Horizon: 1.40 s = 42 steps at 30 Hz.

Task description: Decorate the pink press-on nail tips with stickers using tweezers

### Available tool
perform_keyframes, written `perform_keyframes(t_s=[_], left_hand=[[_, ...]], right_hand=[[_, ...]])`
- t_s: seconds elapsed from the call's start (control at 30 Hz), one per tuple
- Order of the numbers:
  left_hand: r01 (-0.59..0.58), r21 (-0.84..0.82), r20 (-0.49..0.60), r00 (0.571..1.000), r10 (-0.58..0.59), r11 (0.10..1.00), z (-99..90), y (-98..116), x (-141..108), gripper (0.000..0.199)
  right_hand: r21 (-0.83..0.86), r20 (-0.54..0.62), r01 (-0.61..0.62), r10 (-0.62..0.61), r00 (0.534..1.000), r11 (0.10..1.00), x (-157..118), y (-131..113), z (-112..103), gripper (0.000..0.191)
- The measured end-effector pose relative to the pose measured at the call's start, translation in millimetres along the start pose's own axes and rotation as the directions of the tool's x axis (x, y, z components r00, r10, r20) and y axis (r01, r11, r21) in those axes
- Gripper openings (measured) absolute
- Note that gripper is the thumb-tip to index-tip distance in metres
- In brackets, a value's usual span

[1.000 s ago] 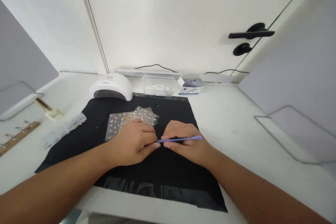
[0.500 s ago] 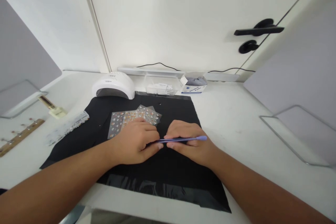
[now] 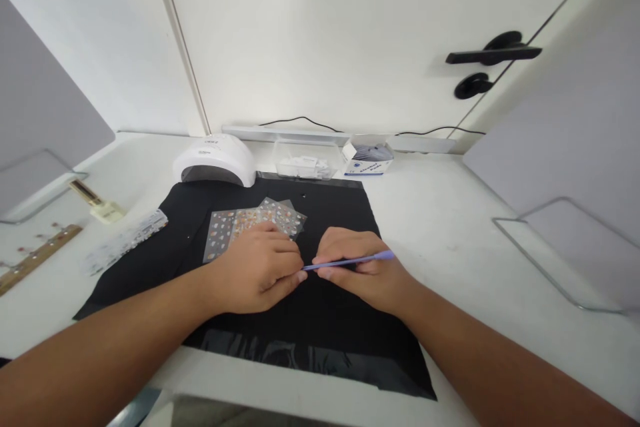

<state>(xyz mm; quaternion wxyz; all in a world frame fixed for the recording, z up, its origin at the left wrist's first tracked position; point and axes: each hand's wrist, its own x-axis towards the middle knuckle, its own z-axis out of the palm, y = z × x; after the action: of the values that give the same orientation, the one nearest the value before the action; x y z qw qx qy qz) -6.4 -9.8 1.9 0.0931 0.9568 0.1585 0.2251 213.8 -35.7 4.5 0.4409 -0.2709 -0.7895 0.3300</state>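
Note:
Purple tweezers (image 3: 357, 259) lie across my right hand (image 3: 363, 270), which is shut on them between thumb and fingers. Their tip points left and reaches the thumb and fingertips of my left hand (image 3: 267, 268). Those left fingers are curled in and pressed together; whatever they may hold is hidden. Both hands are over a black mat (image 3: 310, 320). Behind and partly under my left hand are clear sticker sheets (image 3: 219, 230), overlapping, with small white and orange designs.
A white nail lamp (image 3: 215, 159) stands at the back left. Beside it are a clear tray (image 3: 285, 163) with white packets and an open alcohol pad box (image 3: 367, 163). Leftward lie a polish bottle (image 3: 107, 211), patterned strips (image 3: 125, 240) and a wooden stand (image 3: 43, 257).
The tweezers have tilted, their right end rising slightly, and their two arms now appear as one line. Both hands stay in nearly the same place. The view has shifted a little.

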Motion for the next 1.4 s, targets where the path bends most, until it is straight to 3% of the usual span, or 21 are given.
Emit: perform_keyframes(t_s=[0.63, 1.4], left_hand=[[0.045, 0.005, 0.010, 0.999, -0.045, 0.999, -0.5, -1.4, 3.2, 0.028], [-0.008, 0.000, 0.004, 1.000, 0.008, 1.000, 0.9, -1.9, 1.9, 0.028]], right_hand=[[-0.062, 0.016, -0.018, 0.019, 1.000, 0.998, 0.0, 0.9, -2.7, 0.005], [-0.040, 0.020, -0.031, 0.032, 0.999, 0.999, -1.0, 1.2, -1.6, 0.005]])
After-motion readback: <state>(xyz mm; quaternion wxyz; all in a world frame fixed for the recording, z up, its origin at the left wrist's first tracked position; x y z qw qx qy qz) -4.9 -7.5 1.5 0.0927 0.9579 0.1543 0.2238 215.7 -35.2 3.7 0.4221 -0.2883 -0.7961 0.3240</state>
